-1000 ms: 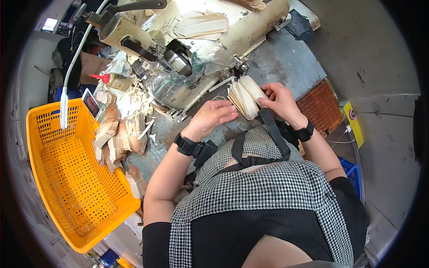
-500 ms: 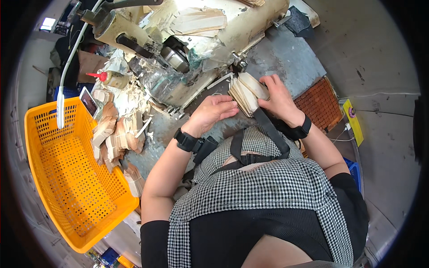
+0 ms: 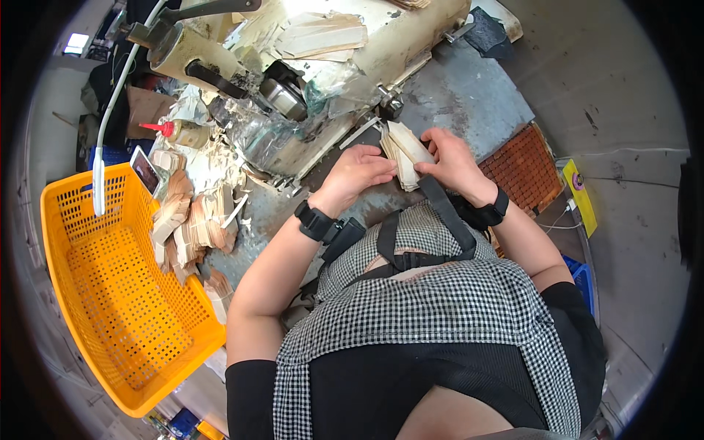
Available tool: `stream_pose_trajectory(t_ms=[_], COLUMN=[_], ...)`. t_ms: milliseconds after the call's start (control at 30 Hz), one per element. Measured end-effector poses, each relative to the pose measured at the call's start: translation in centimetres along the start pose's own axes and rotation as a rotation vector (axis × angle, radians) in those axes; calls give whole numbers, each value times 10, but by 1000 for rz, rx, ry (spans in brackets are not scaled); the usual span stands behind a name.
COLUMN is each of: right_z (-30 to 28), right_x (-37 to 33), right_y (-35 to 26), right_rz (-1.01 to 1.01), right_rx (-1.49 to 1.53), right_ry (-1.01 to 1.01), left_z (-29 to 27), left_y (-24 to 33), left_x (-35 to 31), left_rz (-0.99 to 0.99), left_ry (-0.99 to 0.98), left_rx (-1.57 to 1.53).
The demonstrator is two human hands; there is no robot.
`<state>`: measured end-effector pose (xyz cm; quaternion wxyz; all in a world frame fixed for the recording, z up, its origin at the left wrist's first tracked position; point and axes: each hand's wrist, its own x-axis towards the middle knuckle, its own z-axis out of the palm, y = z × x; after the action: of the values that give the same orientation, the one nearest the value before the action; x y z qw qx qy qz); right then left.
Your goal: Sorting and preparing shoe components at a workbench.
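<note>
A small stack of flat, pale beige pieces (image 3: 404, 155) with angled ends stands tilted at the table's edge, close to my apron. My right hand (image 3: 451, 165) holds its right side, thumb at the lower corner and bent fingers farther up. At the stack's left edge, my left hand (image 3: 361, 173) has its fingers stretched out, the tips at or very near the pieces. The material of the pieces is not clear. A dark strap lies just below the stack, and both wrists wear black bands.
Ahead stands a cream-coloured machine (image 3: 396, 55) with metal knobs and plastic sheeting. Bundled pale pieces (image 3: 209, 220) lie to the left, beside an orange basket (image 3: 132, 400), a phone (image 3: 145, 171) and a red-tipped bottle (image 3: 187, 132). A brown woven mat (image 3: 522, 169) is at right.
My left hand has moved slightly right and up, closer against the stack. The pieces are turned a little more upright and look more closely gathered. My right hand has shifted slightly.
</note>
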<state>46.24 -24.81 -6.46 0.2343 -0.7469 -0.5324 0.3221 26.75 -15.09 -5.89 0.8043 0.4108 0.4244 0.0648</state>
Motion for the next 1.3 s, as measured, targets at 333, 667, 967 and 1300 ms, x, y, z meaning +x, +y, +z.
stream_pose_trajectory(t_ms=[333,667,967,1300], right_z=[1,6,6,9], right_x=[-1,2,5,19], right_y=[0,-1,2,-12], right_rz=[-45,-17,1,-62], right_rx=[50,263,440,-124], right_ry=[-17,-128,-121,-29], left_z=[10,15,13,-24], left_y=[-6,-17,-1,6], left_x=[25,37,20,-33], left_rz=[77,204,110,135], left_ry=[-39,84,9,-95], left_rx=[269,343,104,-346])
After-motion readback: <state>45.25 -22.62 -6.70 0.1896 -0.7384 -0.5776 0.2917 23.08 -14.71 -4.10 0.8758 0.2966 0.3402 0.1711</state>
